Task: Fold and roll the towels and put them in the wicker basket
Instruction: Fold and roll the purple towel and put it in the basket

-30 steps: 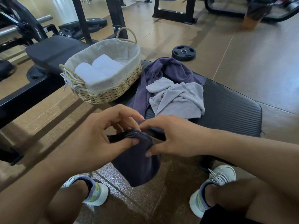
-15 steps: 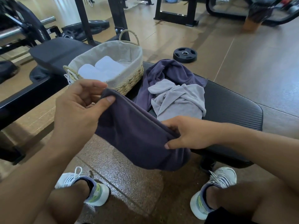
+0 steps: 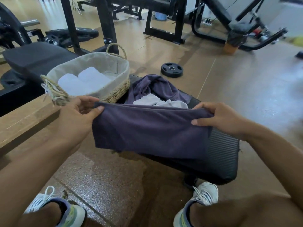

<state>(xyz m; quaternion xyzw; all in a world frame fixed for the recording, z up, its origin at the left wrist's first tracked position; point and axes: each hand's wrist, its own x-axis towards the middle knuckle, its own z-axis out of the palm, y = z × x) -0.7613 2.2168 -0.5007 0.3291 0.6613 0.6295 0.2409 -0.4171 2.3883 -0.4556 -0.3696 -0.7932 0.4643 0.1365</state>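
Note:
A dark purple towel [image 3: 147, 130] hangs stretched between my hands above the near end of the black padded bench [image 3: 224, 154]. My left hand [image 3: 78, 115] pinches its left top corner and my right hand [image 3: 221, 117] pinches the right top corner. Behind it on the bench lie another purple towel [image 3: 155, 87] and a light grey towel [image 3: 157, 100] in a loose heap. The wicker basket [image 3: 114, 94] with a grey cloth liner stands at the bench's far left end and holds two rolled white towels [image 3: 82, 81].
A black weight plate [image 3: 171, 69] lies on the floor beyond the bench. Another black bench [image 3: 36, 58] and rack posts [image 3: 106, 22] stand at the back left. My two feet in white trainers [image 3: 205, 197] rest on the floor below.
My hands have moved apart and upward, spreading the purple towel from a small bunch into a wide stretched sheet. The view has tilted up a little.

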